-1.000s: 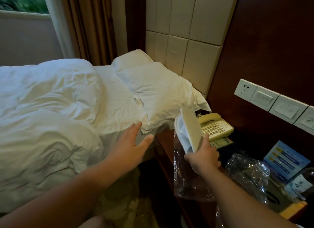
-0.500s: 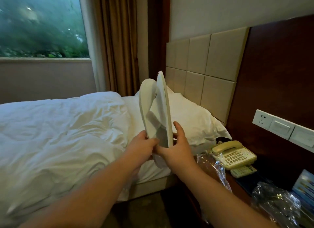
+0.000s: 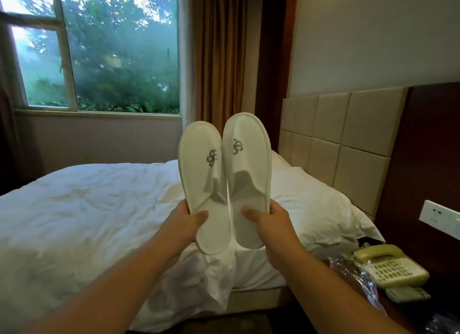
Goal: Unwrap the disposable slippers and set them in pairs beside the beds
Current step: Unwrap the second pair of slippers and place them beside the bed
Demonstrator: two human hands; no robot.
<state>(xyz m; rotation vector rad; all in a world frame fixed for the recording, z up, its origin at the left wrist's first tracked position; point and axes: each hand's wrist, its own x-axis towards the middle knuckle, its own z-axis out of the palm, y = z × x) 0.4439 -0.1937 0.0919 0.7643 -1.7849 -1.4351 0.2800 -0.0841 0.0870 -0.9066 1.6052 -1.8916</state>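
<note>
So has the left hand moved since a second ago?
Yes. Against the bed, the left hand has lifted off the mattress edge and grips the left slipper; the right hand grips the right slipper.

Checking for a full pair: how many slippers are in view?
2. The left slipper is held up in the left hand, the right slipper in the right hand, side by side in front of the bed. Others may be out of view.

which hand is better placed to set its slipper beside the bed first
Right, probably: the right hand grips the right slipper nearer the floor between bed and nightstand; the left hand holds the left slipper over the bed.
</note>
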